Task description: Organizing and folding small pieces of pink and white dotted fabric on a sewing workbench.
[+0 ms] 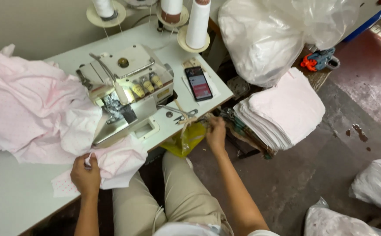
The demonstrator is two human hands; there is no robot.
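Note:
My left hand (85, 175) grips a piece of pale pink dotted fabric (116, 161) at the front edge of the white sewing table (15, 192), just below the overlock sewing machine (127, 89). More pink fabric (29, 109) lies heaped to the left of the machine. My right hand (215, 133) reaches past the table's right edge, fingers down among dark items beside a stack of folded pink fabric pieces (282, 111). What it grasps, if anything, is hidden. A yellow bag (187, 140) hangs next to that hand.
A phone (198, 83) and small scissors (182, 114) lie on the table right of the machine. Three white thread cones (198, 22) stand at the back. Large plastic bags (264, 35) sit behind the stack, with more bags (376, 183) on the floor at right.

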